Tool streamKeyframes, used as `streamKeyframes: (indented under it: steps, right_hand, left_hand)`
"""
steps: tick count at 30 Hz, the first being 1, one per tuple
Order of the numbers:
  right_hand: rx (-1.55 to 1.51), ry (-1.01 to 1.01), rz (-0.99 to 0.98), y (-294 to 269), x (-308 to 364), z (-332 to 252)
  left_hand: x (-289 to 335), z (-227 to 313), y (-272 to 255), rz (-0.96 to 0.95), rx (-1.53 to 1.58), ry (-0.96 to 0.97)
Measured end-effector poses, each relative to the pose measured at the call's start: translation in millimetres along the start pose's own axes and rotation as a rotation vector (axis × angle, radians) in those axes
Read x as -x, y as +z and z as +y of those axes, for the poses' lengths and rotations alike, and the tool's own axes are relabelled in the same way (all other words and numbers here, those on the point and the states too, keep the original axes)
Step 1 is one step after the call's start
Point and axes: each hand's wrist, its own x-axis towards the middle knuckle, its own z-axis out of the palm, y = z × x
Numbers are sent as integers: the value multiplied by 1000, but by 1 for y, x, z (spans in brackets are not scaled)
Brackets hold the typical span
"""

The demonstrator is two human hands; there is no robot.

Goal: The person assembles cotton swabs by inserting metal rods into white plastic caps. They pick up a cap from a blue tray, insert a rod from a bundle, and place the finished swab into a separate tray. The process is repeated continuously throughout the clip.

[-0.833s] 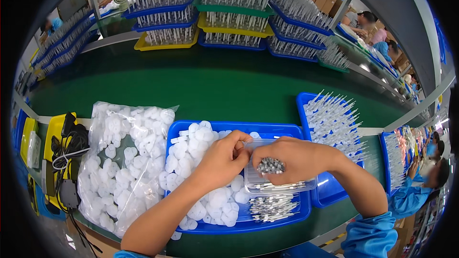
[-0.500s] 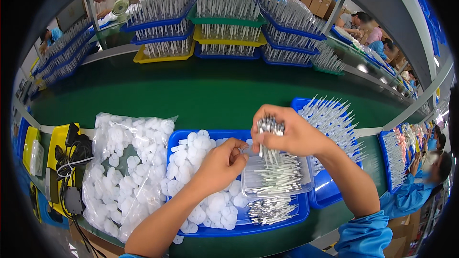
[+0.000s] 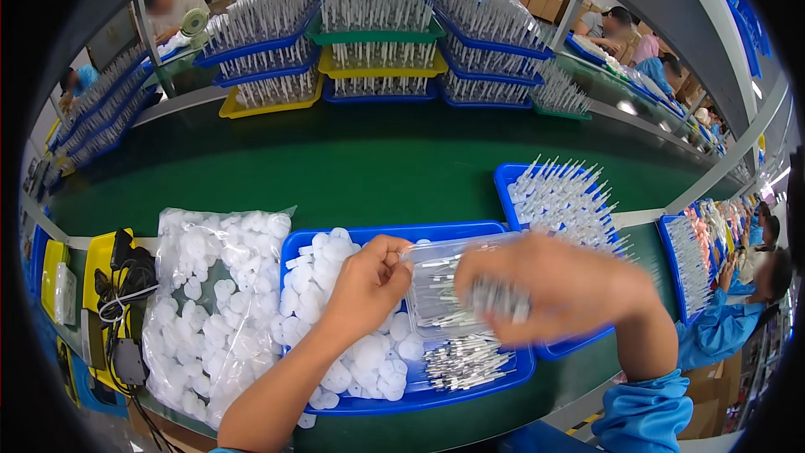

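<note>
Slim rods [image 3: 501, 299], likely light, stiff and slippery, suit mid-shaft holding, the right hand [image 3: 549, 281] curled around a bunch, the left hand's [image 3: 369, 279] grip unclear.

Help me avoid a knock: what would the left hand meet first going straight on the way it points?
The left hand would first meet the clear plastic box, whose corner it seems to be pinching, though depth there is hard to judge.

A head-worn fisheye looks down across the green table [image 3: 377, 159].
</note>
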Motion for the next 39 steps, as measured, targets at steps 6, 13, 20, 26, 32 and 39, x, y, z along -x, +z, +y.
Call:
streamKeyframes:
  steps: [6, 13, 20, 26, 32, 39]
  right_hand:
    - [419, 109, -74, 111, 32, -6]
    - [382, 199, 204, 146, 40, 10]
    - [438, 253, 370, 134, 50, -11]
    - [656, 213, 598, 67, 41, 30]
    - [202, 256, 333, 35, 23, 75]
    - [-155, 452, 680, 34, 29, 78]
  left_hand:
    - [-6, -1, 8, -52, 32, 16]
    - [-4, 0, 4, -41, -5, 4]
    - [-3, 8, 8, -83, -69, -36]
    - [0, 7, 1, -64, -140, -9]
    - [1, 19, -2, -4, -43, 29]
    - [-3, 28, -12, 120, 478, 8]
